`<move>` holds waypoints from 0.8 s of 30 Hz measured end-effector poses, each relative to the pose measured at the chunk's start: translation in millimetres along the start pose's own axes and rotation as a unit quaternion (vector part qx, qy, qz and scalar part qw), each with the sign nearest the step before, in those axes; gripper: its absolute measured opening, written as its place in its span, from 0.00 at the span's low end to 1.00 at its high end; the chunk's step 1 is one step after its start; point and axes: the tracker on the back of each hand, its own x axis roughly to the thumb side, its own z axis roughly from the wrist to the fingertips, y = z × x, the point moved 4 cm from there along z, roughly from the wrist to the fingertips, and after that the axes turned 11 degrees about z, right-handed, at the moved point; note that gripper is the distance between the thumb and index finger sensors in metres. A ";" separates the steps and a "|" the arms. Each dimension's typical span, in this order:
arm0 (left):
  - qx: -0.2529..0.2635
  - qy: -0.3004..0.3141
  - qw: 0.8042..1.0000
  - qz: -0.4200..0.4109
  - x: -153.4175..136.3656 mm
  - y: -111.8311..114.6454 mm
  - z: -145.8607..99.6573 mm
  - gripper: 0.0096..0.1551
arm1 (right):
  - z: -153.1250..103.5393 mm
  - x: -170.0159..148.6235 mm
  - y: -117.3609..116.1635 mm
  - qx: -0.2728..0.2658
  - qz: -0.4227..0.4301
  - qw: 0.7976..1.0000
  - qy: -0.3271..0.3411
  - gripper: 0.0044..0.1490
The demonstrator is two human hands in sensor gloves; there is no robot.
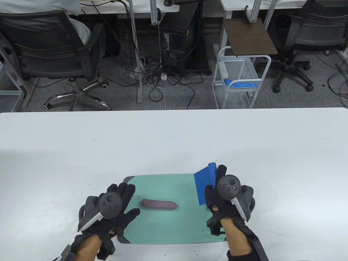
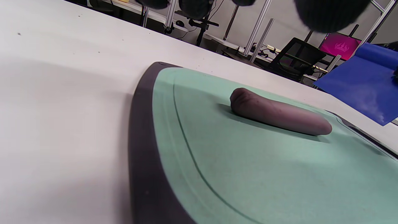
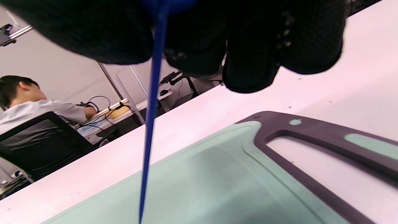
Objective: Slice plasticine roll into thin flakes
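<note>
Roll (image 1: 159, 204): soft, likely sticky; pin its nine-o'clock end.
Left hand (image 1: 110, 208): spread, holds nothing.
Right hand (image 1: 227, 195): grips your scraper (image 1: 205, 185).

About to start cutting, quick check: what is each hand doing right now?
Left hand: open, fingers spread, holding nothing, beside the plasticine roll.
Right hand: gripping the blue scraper, blade above the cutting board.

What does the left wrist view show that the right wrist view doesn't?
Only the left wrist view shows the plasticine roll, lying whole on the board, and the scraper as a flat blue sheet. Only the right wrist view shows the right hand gripping the scraper, seen edge-on, plus the board's handle cutout. Both show the green board and white table.
</note>
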 end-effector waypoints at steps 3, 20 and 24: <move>-0.006 0.002 1.000 0.000 2.7 1.8 1.5 0.50 | -7.5 17.6 -3.0 0.000 -0.005 1.000 0.011 0.56; 0.033 0.104 0.991 0.074 69.3 4.2 17.1 0.41 | -55.5 83.8 -32.1 -0.028 -0.084 0.995 0.050 0.55; 0.024 0.123 0.986 0.111 86.7 12.7 32.5 0.38 | -59.6 82.7 -42.1 -0.015 -0.096 0.994 0.047 0.54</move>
